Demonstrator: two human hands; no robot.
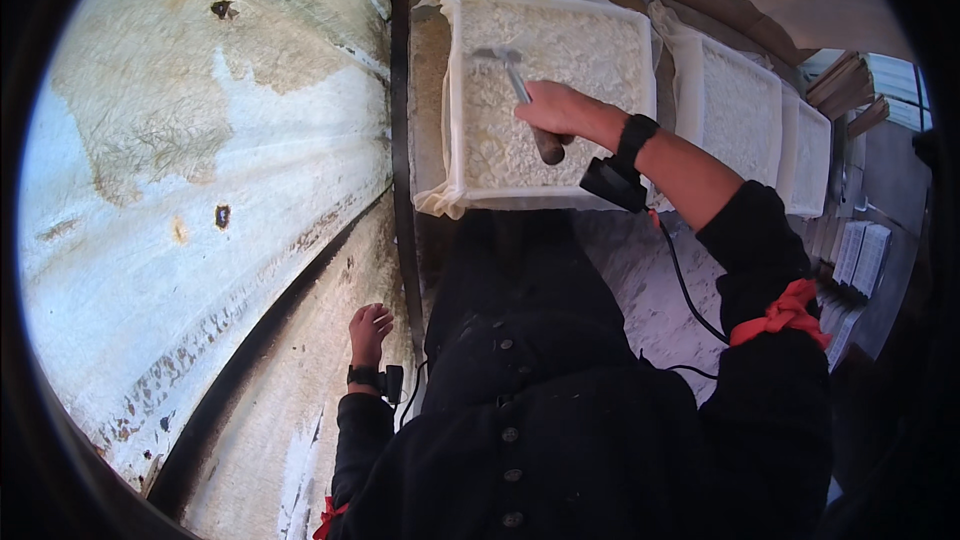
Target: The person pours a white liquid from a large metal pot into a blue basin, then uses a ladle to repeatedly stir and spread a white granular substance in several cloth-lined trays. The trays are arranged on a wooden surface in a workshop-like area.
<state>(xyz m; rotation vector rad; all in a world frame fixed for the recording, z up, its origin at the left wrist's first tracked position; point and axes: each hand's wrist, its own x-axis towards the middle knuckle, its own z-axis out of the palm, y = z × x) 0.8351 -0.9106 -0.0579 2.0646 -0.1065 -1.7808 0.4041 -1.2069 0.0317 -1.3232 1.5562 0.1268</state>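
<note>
My right hand (551, 109) grips a hand tool with a wooden handle (550, 146), a metal shank (516, 81) and a crosswise head (495, 54), too blurred to name exactly. The head is over the far left part of a square, cloth-lined frame (551, 195), at or just above the lumpy white curd-like mass (592, 37) that fills it. Thin pale cloth (442, 201) hangs over the frame's sides and bunches at the near left corner. My left hand (369, 334) hangs low at my side with fingers loosely bent, holding nothing, near the stained wall sheet.
More cloth-lined frames of white mass (739, 105) (810, 154) stand in a row to the right. A dark post (402, 127) and stained sheeting (300, 120) rise close on the left. Wooden boards (840, 82) and white crates (862, 259) are farther right. A cable (679, 270) hangs from my right wrist device.
</note>
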